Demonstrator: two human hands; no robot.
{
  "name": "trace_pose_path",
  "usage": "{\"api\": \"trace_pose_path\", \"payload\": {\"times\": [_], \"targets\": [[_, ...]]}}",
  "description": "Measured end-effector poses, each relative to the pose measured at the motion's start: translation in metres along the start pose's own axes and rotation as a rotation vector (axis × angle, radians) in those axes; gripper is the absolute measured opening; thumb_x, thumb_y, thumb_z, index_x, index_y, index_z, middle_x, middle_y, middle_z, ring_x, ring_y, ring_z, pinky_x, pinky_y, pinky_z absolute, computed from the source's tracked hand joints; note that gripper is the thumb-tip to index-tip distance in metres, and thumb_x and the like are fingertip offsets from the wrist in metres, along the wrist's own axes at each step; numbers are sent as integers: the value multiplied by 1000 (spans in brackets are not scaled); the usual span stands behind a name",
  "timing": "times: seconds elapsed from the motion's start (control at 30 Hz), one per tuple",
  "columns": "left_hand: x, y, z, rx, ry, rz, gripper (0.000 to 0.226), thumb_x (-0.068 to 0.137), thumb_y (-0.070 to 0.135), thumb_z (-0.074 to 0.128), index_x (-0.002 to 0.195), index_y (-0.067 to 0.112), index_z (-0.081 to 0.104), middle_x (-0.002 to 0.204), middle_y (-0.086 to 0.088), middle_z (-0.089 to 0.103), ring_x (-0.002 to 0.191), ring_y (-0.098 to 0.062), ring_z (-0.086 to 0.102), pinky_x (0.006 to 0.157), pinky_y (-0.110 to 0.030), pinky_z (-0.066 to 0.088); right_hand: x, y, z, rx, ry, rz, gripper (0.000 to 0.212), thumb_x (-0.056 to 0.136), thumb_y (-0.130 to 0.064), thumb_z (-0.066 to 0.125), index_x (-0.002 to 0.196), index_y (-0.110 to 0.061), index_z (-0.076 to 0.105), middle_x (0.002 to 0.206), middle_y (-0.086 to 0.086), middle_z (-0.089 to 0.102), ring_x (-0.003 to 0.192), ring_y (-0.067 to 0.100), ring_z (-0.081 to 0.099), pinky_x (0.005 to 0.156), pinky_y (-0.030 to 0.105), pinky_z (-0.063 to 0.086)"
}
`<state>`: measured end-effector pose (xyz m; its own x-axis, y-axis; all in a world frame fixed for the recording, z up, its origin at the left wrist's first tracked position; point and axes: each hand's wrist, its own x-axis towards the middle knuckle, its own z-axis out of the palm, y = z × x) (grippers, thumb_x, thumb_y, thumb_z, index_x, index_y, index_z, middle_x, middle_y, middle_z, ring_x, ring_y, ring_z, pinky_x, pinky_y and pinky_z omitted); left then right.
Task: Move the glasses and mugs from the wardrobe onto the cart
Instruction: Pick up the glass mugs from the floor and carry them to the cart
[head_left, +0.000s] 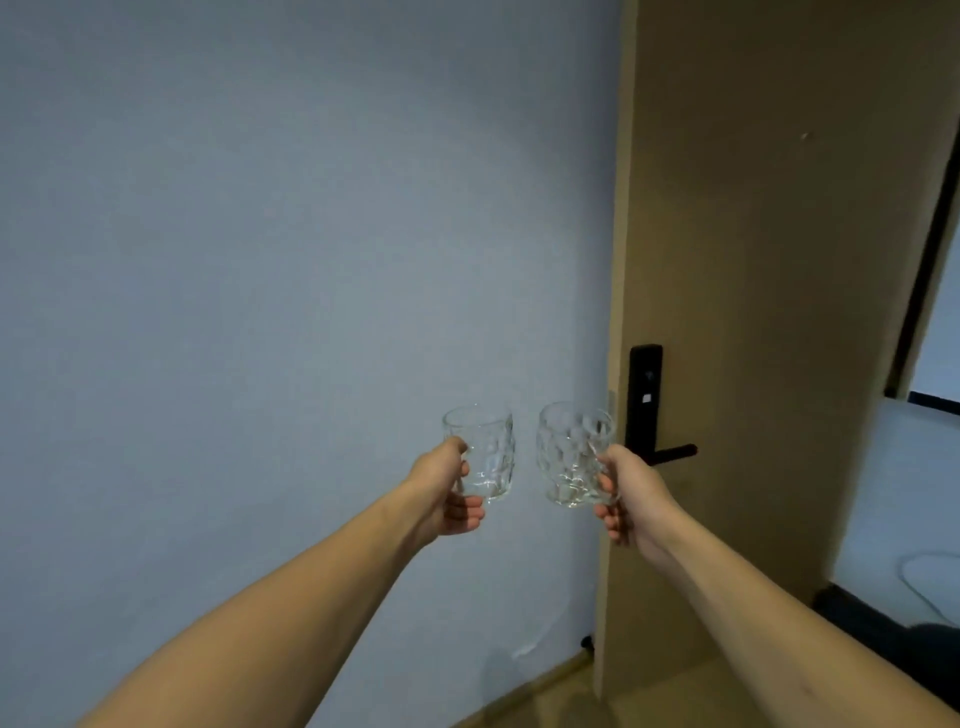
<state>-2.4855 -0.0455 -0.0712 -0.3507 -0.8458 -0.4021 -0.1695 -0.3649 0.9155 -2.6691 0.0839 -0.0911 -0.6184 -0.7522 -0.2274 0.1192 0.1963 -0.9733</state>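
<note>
Both arms stretch forward at chest height. My left hand grips the handle of a clear dimpled glass mug, held upright in front of the wall. My right hand grips the handle of a second clear dimpled glass mug, tilted slightly to the left. The two mugs hang side by side, a small gap between them, both empty. Neither the wardrobe nor the cart is in view.
A pale blue wall fills the left and middle. To the right stands a tan wooden door with a black lock plate and lever handle, just behind the right mug. Wooden floor shows at the bottom.
</note>
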Motion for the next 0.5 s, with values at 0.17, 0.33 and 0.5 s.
{"api": "trace_pose_path", "payload": {"times": [0.17,0.33,0.5], "targets": [[-32,-23,-71,-61,159,-47,24,93,38,48,86,15,45,84,-19,61,66,-31,60,51,-31,55,-11,5,63,-45,-158,30,33,82,-42,51,57,-22,41,53,6,46,39,17,33,47,22,32],[-70,-37,-138,-164,277,-69,21,90,36,48,85,16,43,83,-17,59,69,-31,58,52,-32,57,-29,10,130,-79,-311,20,30,74,-44,52,56,-23,42,53,5,46,41,19,38,46,22,34],[-110,-55,-217,-229,408,-79,23,90,36,50,83,16,42,81,-16,56,71,-30,54,54,-32,54,-62,19,209,-95,-445,35,27,78,-42,52,61,-23,43,54,4,45,38,18,40,47,20,34]]}}
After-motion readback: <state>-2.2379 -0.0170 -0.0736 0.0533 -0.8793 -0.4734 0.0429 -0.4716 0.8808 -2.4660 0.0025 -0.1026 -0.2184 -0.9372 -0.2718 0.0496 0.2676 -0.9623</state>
